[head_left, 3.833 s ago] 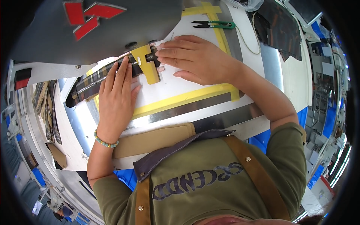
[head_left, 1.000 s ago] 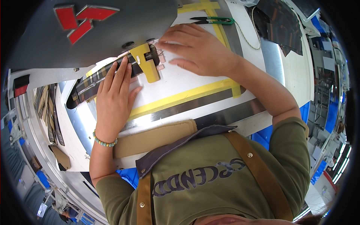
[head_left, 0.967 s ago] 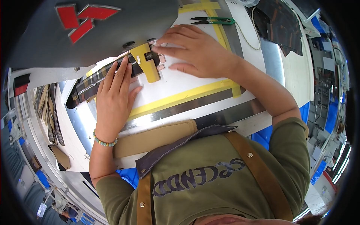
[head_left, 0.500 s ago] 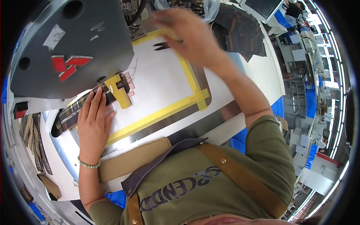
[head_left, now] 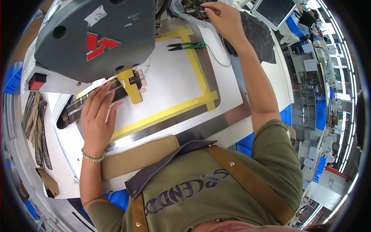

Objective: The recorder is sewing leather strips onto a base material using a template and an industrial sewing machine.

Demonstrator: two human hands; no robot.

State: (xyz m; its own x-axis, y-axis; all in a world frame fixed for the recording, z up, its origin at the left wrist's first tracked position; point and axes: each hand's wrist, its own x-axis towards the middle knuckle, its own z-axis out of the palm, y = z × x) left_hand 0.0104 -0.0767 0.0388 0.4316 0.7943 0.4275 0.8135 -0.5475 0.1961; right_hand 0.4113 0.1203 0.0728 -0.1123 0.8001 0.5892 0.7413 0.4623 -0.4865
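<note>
My left hand (head_left: pixel 97 119) lies with its fingers stretched out, fingertips at a dark plaid fabric strip (head_left: pixel 75 110) beside the yellow guide piece (head_left: pixel 133 91) of a grey sewing machine (head_left: pixel 100 31). Part of the strip is hidden under the machine head and my fingers. At the far side, my right hand (head_left: pixel 225 22) has its fingers bent together at the edge of a heap of small plaid fabric pieces (head_left: pixel 197 11) in a clear plastic bag (head_left: pixel 179 9). Whatever its fingertips pinch is too small to make out. Green-handled thread snips (head_left: pixel 189 46) rest on the worktop, blades pointing left.
Yellow tape (head_left: pixel 154 118) frames a white sheet on the machine table. A tan padded strip (head_left: pixel 139 156) lies along the near edge. Several fabric straps (head_left: pixel 36 131) hang at the left. Dark sheets (head_left: pixel 259 38) and a screen (head_left: pixel 275 11) stand at the far right.
My right hand has swung away to the far side, from above the snips to the heap of fabric pieces, uncovering the snips' green handle. My left hand stays by the strip. The whole view has shifted slightly.
</note>
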